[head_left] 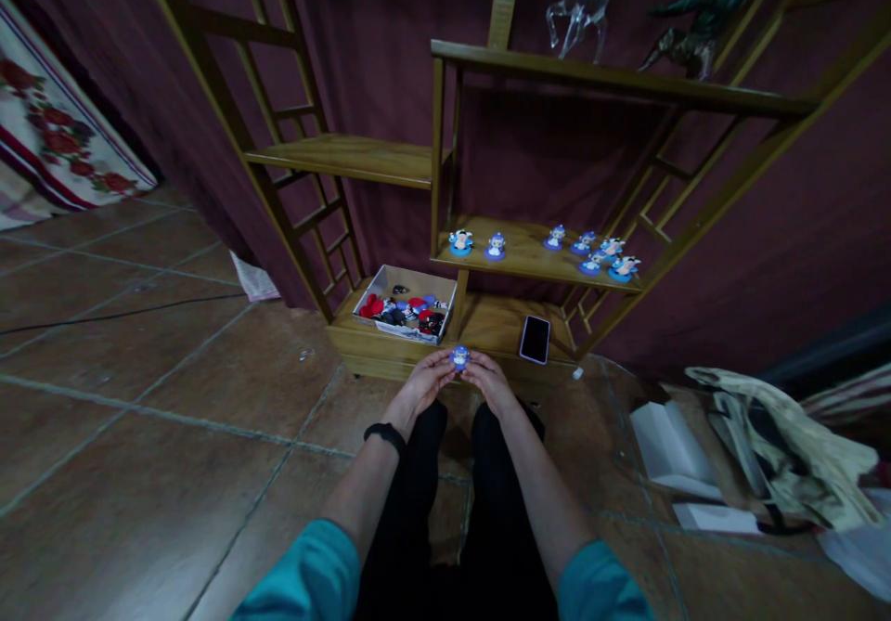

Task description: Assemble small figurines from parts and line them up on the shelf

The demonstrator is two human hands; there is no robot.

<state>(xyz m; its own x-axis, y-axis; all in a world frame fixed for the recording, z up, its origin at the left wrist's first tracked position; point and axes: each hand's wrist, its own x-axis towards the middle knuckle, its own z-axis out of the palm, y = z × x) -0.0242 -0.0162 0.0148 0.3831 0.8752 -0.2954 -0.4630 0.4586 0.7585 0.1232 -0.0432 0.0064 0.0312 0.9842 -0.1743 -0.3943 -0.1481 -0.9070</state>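
A small purple-and-white figurine (459,357) on a round base is held between the fingertips of both hands, in front of the low shelf. My left hand (430,378) grips its left side, and my right hand (488,381) pinches it from the right. Just beyond my left hand, a cardboard box (371,299) holds a jumble of red, black, white and purple pieces. Several similar figurines stand on the middle shelf (529,254), among them a blue one (460,241) and a purple one (495,247) at its left end.
A phone (535,339) lies on the bottom shelf, right of the box. A glass horse (581,6) and a dark green statue (700,22) stand on the upper shelf (613,75). White boxes (674,447) and a pale cloth bag (800,445) lie on the floor at right.
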